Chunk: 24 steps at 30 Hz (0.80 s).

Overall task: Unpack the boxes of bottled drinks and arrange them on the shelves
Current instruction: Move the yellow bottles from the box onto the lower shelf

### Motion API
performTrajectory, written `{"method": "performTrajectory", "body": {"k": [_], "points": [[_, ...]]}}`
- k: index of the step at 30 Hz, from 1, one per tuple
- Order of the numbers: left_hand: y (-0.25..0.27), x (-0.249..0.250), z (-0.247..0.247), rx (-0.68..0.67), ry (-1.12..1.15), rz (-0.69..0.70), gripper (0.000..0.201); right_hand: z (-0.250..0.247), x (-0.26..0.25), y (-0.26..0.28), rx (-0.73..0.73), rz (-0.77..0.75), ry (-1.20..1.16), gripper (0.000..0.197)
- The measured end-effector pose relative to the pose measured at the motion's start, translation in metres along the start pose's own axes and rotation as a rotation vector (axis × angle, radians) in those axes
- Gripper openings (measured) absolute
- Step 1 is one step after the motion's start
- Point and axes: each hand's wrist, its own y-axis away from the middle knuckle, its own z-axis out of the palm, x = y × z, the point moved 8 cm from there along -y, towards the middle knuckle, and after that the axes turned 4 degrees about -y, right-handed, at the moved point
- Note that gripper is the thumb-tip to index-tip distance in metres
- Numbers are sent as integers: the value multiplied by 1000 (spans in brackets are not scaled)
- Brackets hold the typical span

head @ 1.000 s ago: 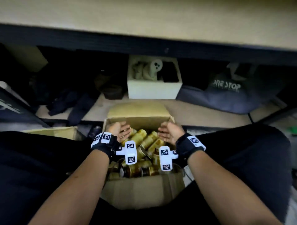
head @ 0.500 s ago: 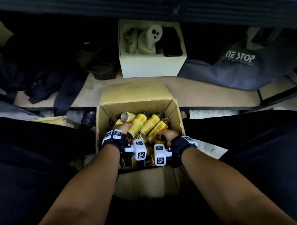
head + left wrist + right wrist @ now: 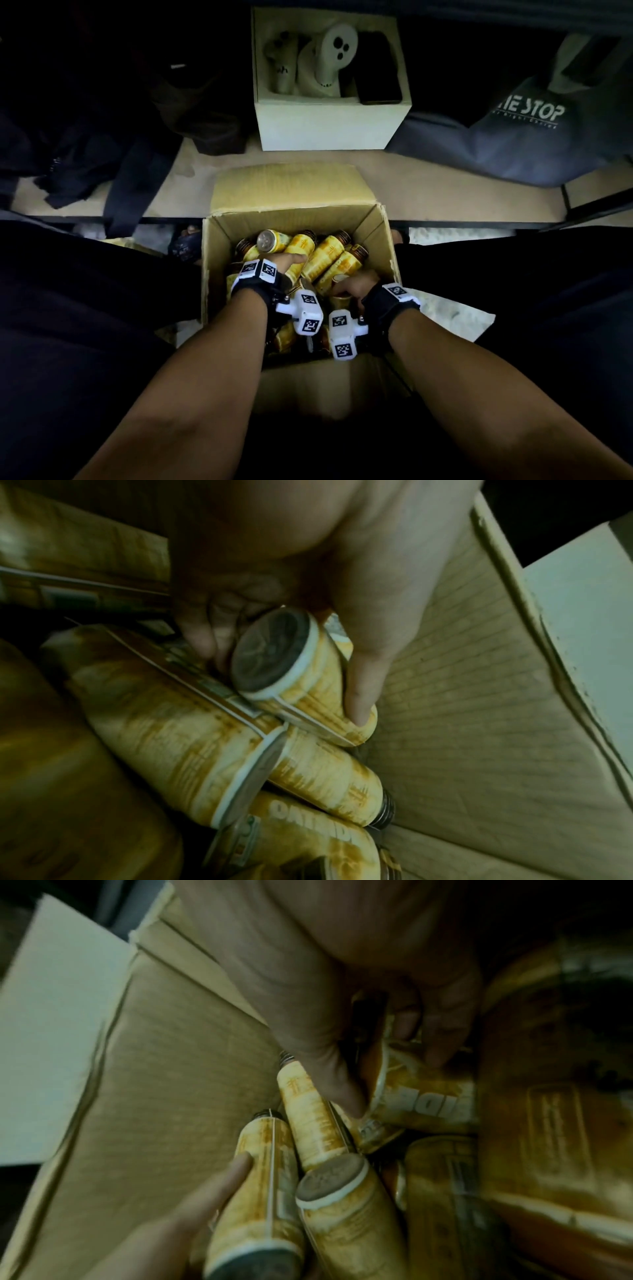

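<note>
An open cardboard box point(image 3: 214, 270) sits between my knees, holding several yellow-labelled bottles point(image 3: 323, 255) that lie on their sides with brown caps. My left hand point(image 3: 286, 261) is down in the box's left half. In the left wrist view its thumb and fingers wrap round one yellow bottle point(image 3: 308, 685), whose round base faces the camera. My right hand point(image 3: 352, 286) is in the box's right half, with its fingers curled round another bottle point(image 3: 421, 1099). The lower bottles are hidden under my wrists.
A low shelf board point(image 3: 428, 192) runs just beyond the box. On it stand a white box point(image 3: 329, 126) of pale devices, a dark bag point(image 3: 513, 137) at the right and dark clothes point(image 3: 85, 164) at the left. My dark-trousered legs flank the box.
Both hands, held above the bottles a second ago, have dropped into the box and closed on bottles. My head has tilted down, so the box looks nearer.
</note>
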Motion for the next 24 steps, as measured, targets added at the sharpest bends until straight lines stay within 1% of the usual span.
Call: {"method": "performTrajectory", "body": {"k": [1,2,4,5,6,7,8,9,10,12,13,15,16,17,18,19,21,22,24], "points": [[11,3,1,-34,28,10,82,-1,-9,7,39,-53,-5,39],[13,2,1,-50,71,5,85,-1,-18,12,53,-120,-8,38],[2,-6,2,-59,125,16,91,-3,-41,27,66,-247,-44,32],[-11,-12,3,-67,150,25,94,-6,-54,37,71,-307,-115,30],[-30,-19,7,-91,167,21,102,-10,-65,45,66,-355,-206,30],[-43,-25,11,-139,173,40,107,-15,-74,52,57,-396,-292,29],[-39,-26,15,-189,191,49,109,-18,-80,56,38,-411,-361,29],[-26,-25,14,-228,215,42,108,-20,-84,58,20,-415,-400,33],[-4,-22,12,-258,250,34,101,-22,-87,59,14,-403,-420,42],[42,-10,11,-328,278,98,74,-24,-87,58,40,-346,-442,71],[55,-6,11,-358,280,139,60,-24,-84,57,49,-312,-476,76],[66,2,9,-391,282,215,38,-16,-71,51,34,-234,-575,66],[68,4,8,-394,294,252,30,-11,-65,46,20,-201,-610,65],[70,4,6,-381,306,279,28,-4,-61,46,-14,-171,-627,70],[70,4,5,-375,328,307,31,3,-59,45,-61,-148,-633,75],[70,5,4,-372,347,330,34,11,-60,55,-120,-135,-652,73],[72,7,3,-363,355,362,36,24,-67,72,-270,-153,-683,51],[74,8,2,-358,363,372,35,28,-71,81,-327,-169,-685,45],[81,13,-3,-335,385,407,35,30,-81,94,-399,-226,-662,43]]}}
